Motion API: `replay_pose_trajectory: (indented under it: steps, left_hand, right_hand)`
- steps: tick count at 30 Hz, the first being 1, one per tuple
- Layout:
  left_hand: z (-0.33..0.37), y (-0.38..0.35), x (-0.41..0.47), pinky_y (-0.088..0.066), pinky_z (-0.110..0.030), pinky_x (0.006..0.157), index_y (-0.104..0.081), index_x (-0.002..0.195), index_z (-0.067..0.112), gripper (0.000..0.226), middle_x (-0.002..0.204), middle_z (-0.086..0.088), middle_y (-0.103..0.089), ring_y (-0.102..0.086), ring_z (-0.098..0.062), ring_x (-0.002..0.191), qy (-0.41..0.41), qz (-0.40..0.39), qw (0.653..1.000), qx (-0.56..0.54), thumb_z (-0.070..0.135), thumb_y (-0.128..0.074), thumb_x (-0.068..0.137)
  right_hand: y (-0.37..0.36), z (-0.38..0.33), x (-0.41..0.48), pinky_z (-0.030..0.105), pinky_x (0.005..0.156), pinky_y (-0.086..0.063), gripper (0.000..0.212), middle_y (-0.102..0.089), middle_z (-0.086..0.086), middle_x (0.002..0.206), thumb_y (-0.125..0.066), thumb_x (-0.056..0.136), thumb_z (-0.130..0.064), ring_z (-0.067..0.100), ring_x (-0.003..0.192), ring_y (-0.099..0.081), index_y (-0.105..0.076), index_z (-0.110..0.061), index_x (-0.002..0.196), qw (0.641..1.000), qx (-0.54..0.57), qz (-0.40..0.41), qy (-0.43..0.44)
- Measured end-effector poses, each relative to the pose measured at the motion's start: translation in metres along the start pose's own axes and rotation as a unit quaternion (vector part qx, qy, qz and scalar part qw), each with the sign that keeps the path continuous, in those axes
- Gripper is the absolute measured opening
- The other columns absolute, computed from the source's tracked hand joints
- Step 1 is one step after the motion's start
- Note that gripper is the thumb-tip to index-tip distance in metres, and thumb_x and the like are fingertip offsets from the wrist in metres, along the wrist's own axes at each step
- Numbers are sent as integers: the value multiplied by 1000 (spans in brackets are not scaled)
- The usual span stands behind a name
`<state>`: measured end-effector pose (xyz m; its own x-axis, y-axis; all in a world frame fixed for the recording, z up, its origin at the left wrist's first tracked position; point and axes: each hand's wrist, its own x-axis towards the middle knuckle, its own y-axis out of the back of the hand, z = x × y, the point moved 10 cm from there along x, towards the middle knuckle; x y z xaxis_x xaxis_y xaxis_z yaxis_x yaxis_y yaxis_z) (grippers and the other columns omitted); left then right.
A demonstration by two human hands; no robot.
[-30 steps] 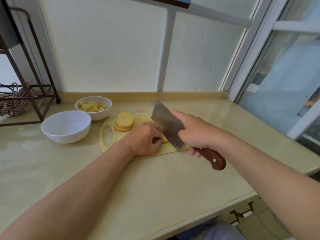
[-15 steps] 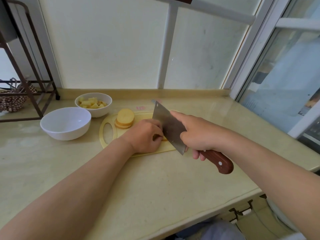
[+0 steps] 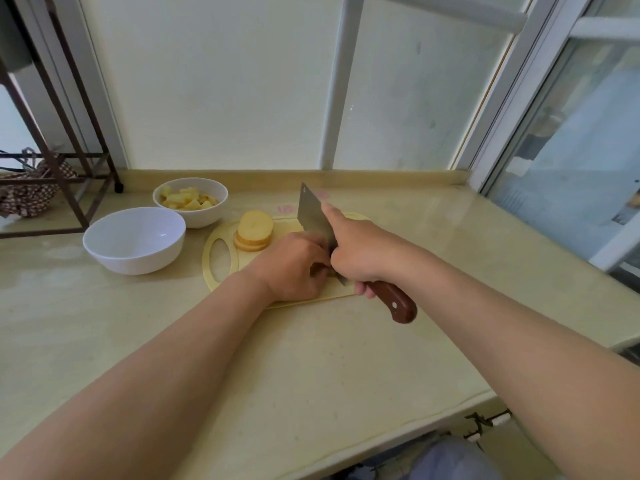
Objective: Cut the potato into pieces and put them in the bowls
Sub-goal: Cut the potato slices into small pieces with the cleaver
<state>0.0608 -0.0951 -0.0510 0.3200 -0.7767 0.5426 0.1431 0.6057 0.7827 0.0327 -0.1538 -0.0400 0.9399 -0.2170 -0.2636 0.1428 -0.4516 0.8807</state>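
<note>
beige counter [image 3: 311,368] by window | right hand [image 3: 360,252] grips cleaver [image 3: 317,220] | left hand [image 3: 294,268] curled, contents hidden

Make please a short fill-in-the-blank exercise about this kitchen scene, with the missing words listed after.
1. The right hand holds a cleaver by its ____ wooden handle.
2. The stack of potato slices lies on the yellow ____.
3. The small bowl holds potato pieces, while the large bowl nearer the person is ____.
4. The left hand presses down on the board, to the ____ of the blade.

Missing words: brown; cutting board; empty; left
</note>
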Motion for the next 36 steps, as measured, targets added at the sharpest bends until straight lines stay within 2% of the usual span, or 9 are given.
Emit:
replay_pose_trajectory:
  steps: [4, 9, 11, 14, 16, 20, 23, 30, 36]
  left_hand:
    - [-5, -2, 0, -55, -31, 61, -78, 78, 14, 18, 82, 0, -71, -65, -22, 70, 22, -5, 1000, 20, 15, -61, 71]
    - [-5, -1, 0, -51, -24, 64, -78, 76, 14, 15, 78, 2, -68, -62, -18, 69, 23, -5, 999, 22, 12, -64, 70]
    - [-4, 0, 0, -49, -22, 66, -77, 76, 13, 15, 79, 0, -68, -62, -18, 69, 23, -4, 1000, 19, 13, -63, 70]
    - [-6, 6, -1, -50, -23, 65, -75, 73, 11, 11, 80, 0, -68, -61, -17, 68, 31, -2, 999, 18, 12, -64, 70]
    - [-9, 7, -2, -51, -26, 62, -73, 71, 12, 9, 79, 0, -66, -59, -17, 66, 39, -1, 999, 26, 12, -64, 71]
    - [-17, 5, -4, -52, -31, 58, -72, 71, 13, 12, 78, 3, -64, -58, -16, 66, 53, 5, 998, 34, 18, -61, 71]
    - [-21, 4, -5, -52, -32, 58, -73, 73, 13, 10, 78, 3, -63, -57, -14, 64, 63, 5, 998, 26, 16, -63, 73]
    - [-19, 7, -6, -52, -26, 62, -76, 74, 12, 12, 81, 1, -66, -60, -14, 66, 56, 9, 998, 10, 14, -65, 74]
    - [-19, 6, -6, -52, -27, 62, -76, 73, 12, 16, 81, 2, -66, -60, -15, 65, 59, 1, 998, 0, 17, -61, 73]
  right_hand:
    - [-1, 12, -12, 34, 52, -61, 94, -71, 18, 75, -35, 94, -2, 27, 52, -66, 9, -51, 161, 1000, 7, -16, -13]
    - [0, 29, -24, 29, 46, -53, 92, -70, 18, 75, -34, 94, -6, 25, 47, -62, 6, -57, 160, 999, 26, -18, -24]
    - [4, 29, -21, 29, 46, -53, 90, -70, 17, 92, -33, 93, -5, 24, 49, -65, 1, -55, 161, 999, 45, -6, -11]
    - [9, 30, -20, 31, 48, -55, 91, -57, 9, 127, -33, 92, -3, 19, 51, -69, -6, -55, 161, 997, 79, 11, 8]
    - [10, 32, -21, 31, 49, -55, 92, -49, 5, 137, -32, 92, -2, 19, 52, -71, -7, -56, 160, 996, 89, 13, 10]
    - [12, 34, -26, 31, 49, -56, 92, -45, 7, 149, -33, 91, -2, 20, 52, -71, -7, -57, 160, 996, 92, 18, 8]
    - [16, 31, -29, 30, 47, -54, 93, -47, 7, 145, -33, 91, -1, 19, 49, -70, -7, -57, 160, 995, 92, 24, 15]
    - [13, 19, -34, 30, 48, -55, 91, -52, 5, 127, -34, 93, -2, 16, 48, -68, -5, -55, 161, 997, 79, 19, 16]
    - [8, 21, -34, 30, 48, -54, 91, -65, 11, 94, -34, 94, -3, 18, 44, -65, -3, -55, 161, 997, 73, 12, 2]
